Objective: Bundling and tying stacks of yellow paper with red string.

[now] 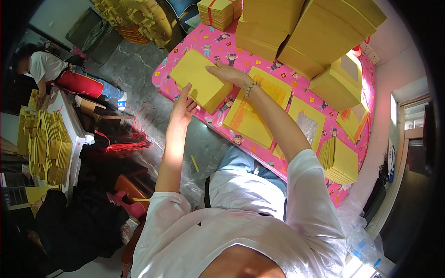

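Left hand [182, 110], right hand [228, 74] against yellow paper stack [198, 79]

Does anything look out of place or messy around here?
Yes: a yellow strip lies loose on the floor, perhaps a dropped scrap. Further left, red strings sprawl in a tangle. The stack at the hands shows no obvious damage.

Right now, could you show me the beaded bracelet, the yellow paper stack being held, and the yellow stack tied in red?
Beaded bracelet [251, 88], head view: on its beads.
Held yellow paper stack [199, 78], head view: on its broad top face.
Yellow stack tied in red [221, 19], head view: on its layered side.
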### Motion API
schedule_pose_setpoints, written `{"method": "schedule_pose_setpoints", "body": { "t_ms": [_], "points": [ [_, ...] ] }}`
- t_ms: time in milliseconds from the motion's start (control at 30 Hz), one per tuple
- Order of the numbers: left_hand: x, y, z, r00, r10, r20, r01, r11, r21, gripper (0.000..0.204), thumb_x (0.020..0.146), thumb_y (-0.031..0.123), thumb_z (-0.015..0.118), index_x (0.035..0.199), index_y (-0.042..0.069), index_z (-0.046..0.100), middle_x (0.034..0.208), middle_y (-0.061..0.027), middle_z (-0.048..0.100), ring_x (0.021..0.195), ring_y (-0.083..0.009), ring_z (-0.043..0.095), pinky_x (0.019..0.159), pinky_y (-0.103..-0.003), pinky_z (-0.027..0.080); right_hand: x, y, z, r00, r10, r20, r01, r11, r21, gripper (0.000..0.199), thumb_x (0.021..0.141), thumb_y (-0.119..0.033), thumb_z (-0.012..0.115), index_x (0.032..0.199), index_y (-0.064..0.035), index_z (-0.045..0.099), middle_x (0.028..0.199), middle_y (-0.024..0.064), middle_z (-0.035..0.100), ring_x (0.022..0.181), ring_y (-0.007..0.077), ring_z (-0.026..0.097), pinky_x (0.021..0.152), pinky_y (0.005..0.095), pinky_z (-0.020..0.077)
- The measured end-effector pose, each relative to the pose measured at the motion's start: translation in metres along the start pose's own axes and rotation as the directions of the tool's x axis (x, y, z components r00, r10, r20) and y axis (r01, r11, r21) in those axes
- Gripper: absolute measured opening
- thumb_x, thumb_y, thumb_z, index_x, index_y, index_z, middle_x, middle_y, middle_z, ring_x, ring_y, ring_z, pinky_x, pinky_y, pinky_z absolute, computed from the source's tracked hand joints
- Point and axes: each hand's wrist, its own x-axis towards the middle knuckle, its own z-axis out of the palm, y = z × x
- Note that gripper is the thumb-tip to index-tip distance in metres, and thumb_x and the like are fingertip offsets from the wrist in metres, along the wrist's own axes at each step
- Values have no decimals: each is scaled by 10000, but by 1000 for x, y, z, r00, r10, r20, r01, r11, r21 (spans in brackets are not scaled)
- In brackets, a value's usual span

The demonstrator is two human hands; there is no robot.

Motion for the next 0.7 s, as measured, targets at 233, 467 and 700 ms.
{"method": "schedule_pose_setpoints", "body": {
  "t_ms": [233, 467, 700],
  "points": [
    [0, -18, -33, 992, 71, -101, -72, 997, -9, 318, 795, 362, 713, 957, 116, 594, 839, 28, 626, 740, -85, 597, 684, -236, 496, -26, -17, 35, 996, 73, 60, -70, 996, -47, 730, 863, -482, 496, 1287, 93, 348, 1175, 240, 555, 1077, 314, 558, 890, 357, 434],
    [-5, -23, -53, 988, 78, 132, -53, 981, -186, 471, 816, 327, 691, 1172, 59, 542, 1073, -35, 636, 954, -151, 623, 793, -299, 519, -51, -25, 63, 999, 37, 8, -36, 996, -78, 700, 875, -470, 485, 1285, 81, 353, 1211, 266, 524, 1123, 348, 527, 941, 406, 407],
    [-43, -17, -36, 964, 235, 122, -218, 966, -141, 512, 814, 284, 684, 1217, 26, 505, 1108, -82, 608, 993, -185, 606, 827, -311, 506, -81, -23, 59, 1000, -20, 22, 18, 996, 91, 667, 896, -452, 486, 1290, 67, 345, 1137, 235, 553, 1082, 305, 551, 919, 350, 422]
  ]
}}
